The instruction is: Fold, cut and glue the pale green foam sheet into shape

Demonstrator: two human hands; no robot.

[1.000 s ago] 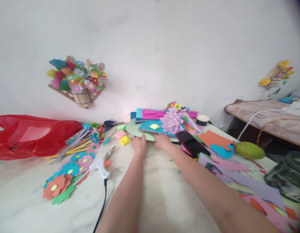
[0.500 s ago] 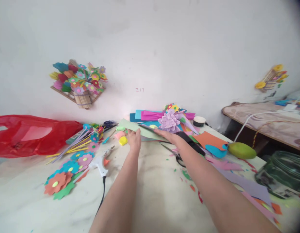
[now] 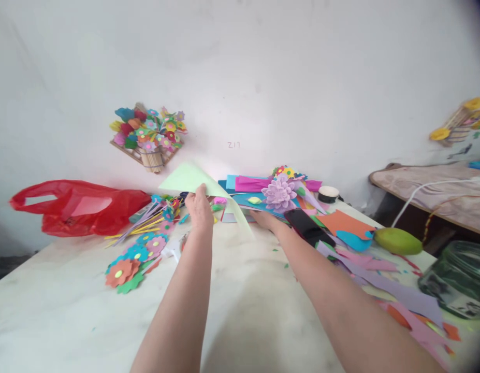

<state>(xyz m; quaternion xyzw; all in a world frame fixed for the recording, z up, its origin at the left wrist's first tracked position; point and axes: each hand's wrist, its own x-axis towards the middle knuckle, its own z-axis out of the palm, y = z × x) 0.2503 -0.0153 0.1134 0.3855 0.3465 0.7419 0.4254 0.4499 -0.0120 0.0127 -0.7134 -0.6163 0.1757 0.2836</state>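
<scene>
My left hand [image 3: 200, 209] grips the edge of a pale green foam sheet [image 3: 187, 180] and holds it raised off the table, its lower part curving down toward the stack. My right hand [image 3: 266, 219] lies flat against the front edge of a stack of coloured foam sheets [image 3: 243, 199]; its fingers are stretched out. A lilac paper flower [image 3: 279, 194] and a small yellow piece rest on top of the stack. A black phone [image 3: 306, 227] lies just right of my right hand.
Paper flowers [image 3: 133, 262] and coloured sticks lie at left near a red plastic bag [image 3: 80, 205]. Foam scraps [image 3: 383, 287], a green mango [image 3: 397, 240] and a green glass jar [image 3: 459, 282] are at right. A flower basket [image 3: 148, 136] hangs on the wall.
My left hand has pulled the pale green sheet out from the stack and lifted it up to the left. My right hand stays on the stack.
</scene>
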